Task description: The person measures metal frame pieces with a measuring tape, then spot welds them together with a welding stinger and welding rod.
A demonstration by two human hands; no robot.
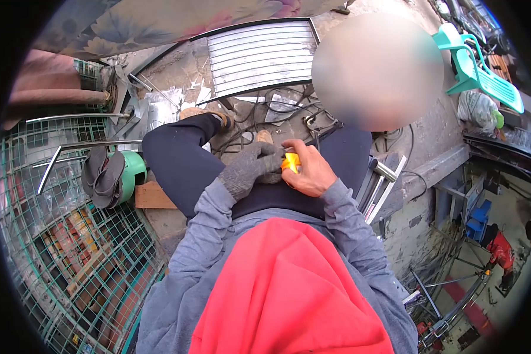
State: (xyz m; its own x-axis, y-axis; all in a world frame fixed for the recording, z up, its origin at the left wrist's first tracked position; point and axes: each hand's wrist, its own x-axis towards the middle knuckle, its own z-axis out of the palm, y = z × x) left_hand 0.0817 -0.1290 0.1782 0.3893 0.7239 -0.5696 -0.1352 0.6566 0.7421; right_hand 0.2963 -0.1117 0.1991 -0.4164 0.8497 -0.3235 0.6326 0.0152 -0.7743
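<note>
In front of my lap, my right hand (311,172), bare, is closed around a small bright yellow-orange object (291,162); its exact kind does not show. My left hand (251,169) wears a dark grey knit glove. Its fingers are curled, with the tips up against the left side of the yellow-orange object; what they pinch, if anything, is hidden. Both hands are close together between my knees, above a brown shoe (264,137). Black cables (242,141) lie on the ground just beyond.
A slatted metal panel (262,56) in a dark frame lies ahead. Green wire mesh (41,200) and dark sandals (103,177) are at left. A turquoise plastic chair (478,71) stands at far right. Beyond a ledge at right, a person in red (501,251) is lower down.
</note>
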